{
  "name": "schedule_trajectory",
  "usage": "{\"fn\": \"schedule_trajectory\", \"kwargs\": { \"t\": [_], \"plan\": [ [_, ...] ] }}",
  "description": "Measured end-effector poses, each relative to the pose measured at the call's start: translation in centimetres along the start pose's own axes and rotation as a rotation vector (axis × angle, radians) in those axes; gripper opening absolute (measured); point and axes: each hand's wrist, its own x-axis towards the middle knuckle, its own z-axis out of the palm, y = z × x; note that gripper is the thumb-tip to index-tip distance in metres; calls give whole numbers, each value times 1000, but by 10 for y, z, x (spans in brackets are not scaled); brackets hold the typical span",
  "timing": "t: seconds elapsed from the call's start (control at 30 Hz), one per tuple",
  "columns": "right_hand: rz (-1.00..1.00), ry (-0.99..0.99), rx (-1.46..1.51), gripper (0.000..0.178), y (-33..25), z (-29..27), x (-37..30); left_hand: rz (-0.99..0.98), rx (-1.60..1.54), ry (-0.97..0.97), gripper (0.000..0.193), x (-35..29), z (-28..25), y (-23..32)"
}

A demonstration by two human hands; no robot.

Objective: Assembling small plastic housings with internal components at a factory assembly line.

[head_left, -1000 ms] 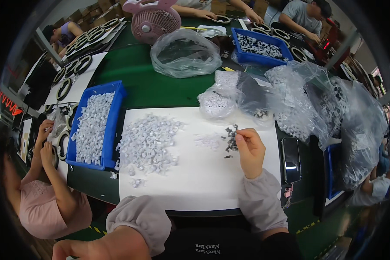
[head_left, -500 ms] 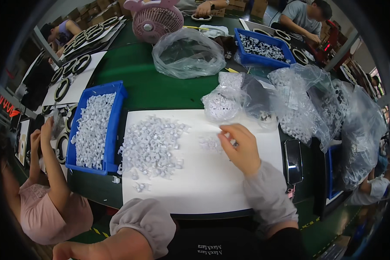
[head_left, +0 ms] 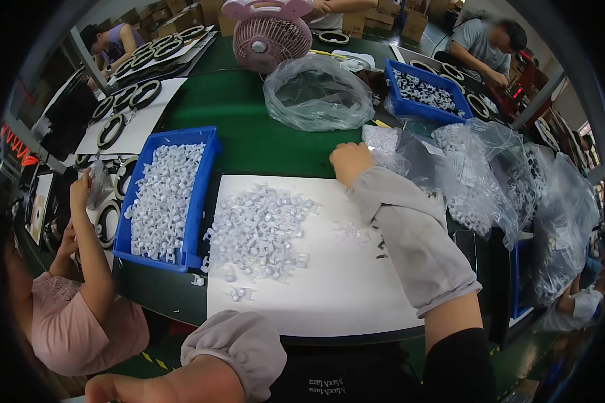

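Small dark-grey plastic pieces (head_left: 381, 255) lie loose on the white rectangular sheet (head_left: 329, 305), untouched now that the right hand (head_left: 351, 163) has left them for the clear plastic bag of tiny white bits (head_left: 382, 139). Its fingers look curled; I cannot tell whether they pinch anything, nor how the left hand's (head_left: 131, 389) stand.
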Motion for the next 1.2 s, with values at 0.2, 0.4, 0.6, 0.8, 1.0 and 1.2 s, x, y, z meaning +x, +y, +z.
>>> {"fn": "schedule_trajectory", "kwargs": {
  "t": [0.2,0.4,0.6,0.8,1.0,1.2],
  "plan": [
    [-92,66,-47,12,5,-2,-3,-12,3,-8,46,1,0,5],
    [-26,396,972,10,20,-41,-70,1,43,-39,44,-1,1,4],
    [314,394,1362,7,23,-19,-179,1,39,-41,43,-7,8,1],
    [283,515,1253,10,22,16,-190,-15,106,-89,41,-13,16,7],
    [190,567,957,11,18,23,-190,-28,58,-102,40,-18,20,8],
    [177,619,863,13,16,23,-189,-27,17,-91,38,-21,22,3]
  ]
}}
